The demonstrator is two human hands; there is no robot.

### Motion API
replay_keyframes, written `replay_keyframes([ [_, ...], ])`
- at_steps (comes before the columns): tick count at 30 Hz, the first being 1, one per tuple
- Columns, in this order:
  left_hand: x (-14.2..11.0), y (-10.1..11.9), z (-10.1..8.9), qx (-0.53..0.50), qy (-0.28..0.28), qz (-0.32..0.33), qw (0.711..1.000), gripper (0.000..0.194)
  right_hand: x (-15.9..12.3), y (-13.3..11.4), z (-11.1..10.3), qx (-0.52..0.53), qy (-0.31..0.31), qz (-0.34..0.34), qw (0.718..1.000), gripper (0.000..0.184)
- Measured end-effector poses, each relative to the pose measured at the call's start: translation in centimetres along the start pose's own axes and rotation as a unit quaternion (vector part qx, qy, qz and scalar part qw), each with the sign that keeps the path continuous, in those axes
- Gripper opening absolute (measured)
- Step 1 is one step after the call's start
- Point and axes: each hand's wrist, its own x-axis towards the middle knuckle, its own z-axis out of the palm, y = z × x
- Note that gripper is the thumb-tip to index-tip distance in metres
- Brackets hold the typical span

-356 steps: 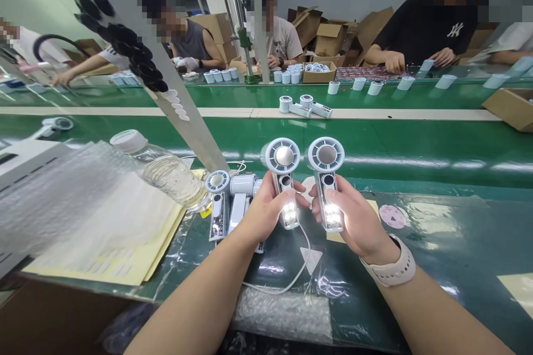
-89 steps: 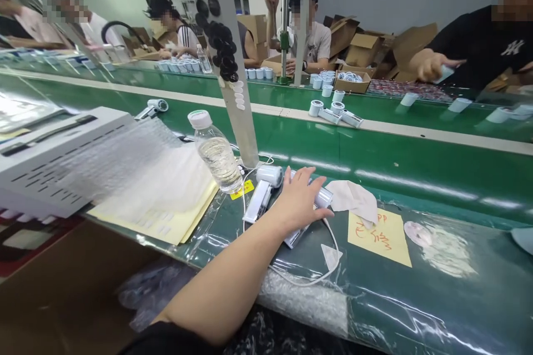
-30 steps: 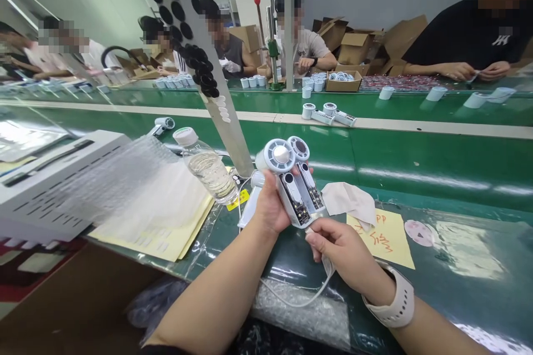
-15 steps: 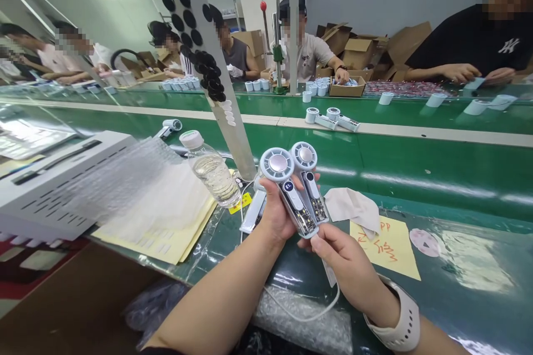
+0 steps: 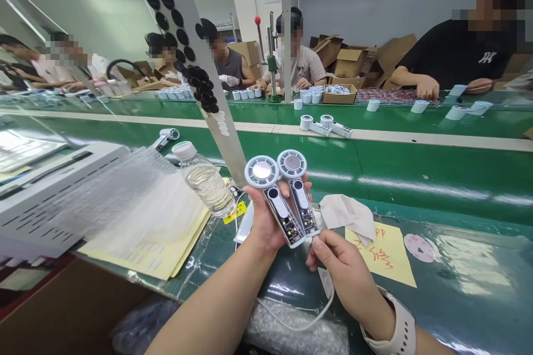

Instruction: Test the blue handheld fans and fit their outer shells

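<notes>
Reference: clock centred on the held items, 12 o'clock pointing away from the wearer.
Held items: a left fan (image 5: 280,212) and a right fan (image 5: 303,206), both white handheld fans with round heads and clear-cased handles showing circuit boards, standing side by side, heads up, and touching.
Left hand grip: closed; the left hand (image 5: 264,227) gripped both fan handles together, held up above the table.
Right hand grip: open, fingers lightly curled and gripping nothing; the right hand (image 5: 347,288) sat at 5 o'clock, its fingertips (image 5: 316,244) just below the fans.
Wrist item: a white watch (image 5: 393,327) was on the right wrist.
Cable: a white cable (image 5: 291,319) looped across the table at 6 o'clock, below the hands.
Surface: a green table (image 5: 466,283) under clear plastic sheeting carried the loose items.
3 o'clock: a beige cloth (image 5: 347,216) lay on a yellow note (image 5: 387,258) with red handwriting, the note at 4 o'clock.
4 o'clock: a pink round sticker (image 5: 418,248) lay just beyond the note.
9 o'clock: a water bottle (image 5: 204,186), tilted and partly full, lay beside a bubble wrap sheet (image 5: 116,194).
8 o'clock: a yellow folder (image 5: 144,255) lay under the bubble wrap.
1 o'clock: more fans (image 5: 325,126) lay on a far belt (image 5: 416,172).
2 o'clock: a co-worker in a black shirt (image 5: 453,58) sat across the belt.
</notes>
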Motion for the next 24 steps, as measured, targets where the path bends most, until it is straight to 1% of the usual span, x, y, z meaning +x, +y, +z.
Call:
replay_keyframes([
  [3,-0.2,-0.2,0.2,0.048,-0.001,0.034,0.998,0.066,0.1,0.2,0.2,0.015,0.011,0.021,1.0,0.053],
  [6,-0.2,-0.3,0.3,0.056,0.002,0.033,0.998,0.067,0.3,0.1,0.0,-0.001,0.007,0.006,1.0,0.05],
  [7,-0.2,-0.2,0.2,0.049,0.005,0.026,0.998,0.067,0.3,0.0,-0.1,-0.018,0.007,-0.009,1.0,0.048],
  [9,0.0,-0.1,0.1,0.031,0.013,0.013,0.999,0.066,0.2,-0.2,-0.3,-0.064,0.015,-0.059,0.996,0.041],
  [11,0.3,0.0,-0.1,0.022,0.032,0.018,0.999,0.066,0.1,-0.4,-0.4,-0.113,0.021,-0.11,0.987,0.036],
  [13,0.5,0.2,-0.3,0.029,0.055,0.038,0.997,0.065,0.3,-0.4,-0.8,-0.166,0.013,-0.124,0.978,0.037],
  [15,0.7,0.3,-0.5,0.041,0.068,0.049,0.996,0.065,1.1,-0.1,-1.7,-0.234,0.016,-0.119,0.965,0.036],
  [16,0.7,0.3,-0.6,0.046,0.069,0.044,0.996,0.066,1.7,0.1,-2.5,-0.276,0.042,-0.124,0.952,0.034],
  [17,0.6,0.3,-0.6,0.049,0.065,0.033,0.996,0.066,2.5,0.3,-3.5,-0.317,0.086,-0.137,0.934,0.031],
  [19,0.4,0.2,-0.4,0.054,0.048,-0.009,0.997,0.067,4.1,0.9,-5.9,-0.379,0.197,-0.163,0.889,0.024],
  [20,0.3,0.0,-0.3,0.056,0.037,-0.033,0.997,0.067,4.9,1.1,-7.1,-0.396,0.24,-0.166,0.871,0.022],
  [21,0.2,-0.1,-0.2,0.058,0.025,-0.057,0.996,0.067,5.5,1.3,-8.1,-0.405,0.27,-0.166,0.858,0.019],
  [22,0.1,-0.3,-0.1,0.059,0.015,-0.08,0.995,0.067,6.0,1.4,-9.0,-0.409,0.285,-0.163,0.851,0.017],
  [24,-0.1,-0.7,0.0,0.058,0.0,-0.117,0.991,0.066,6.3,1.2,-10.0,-0.412,0.296,-0.167,0.846,0.018],
])
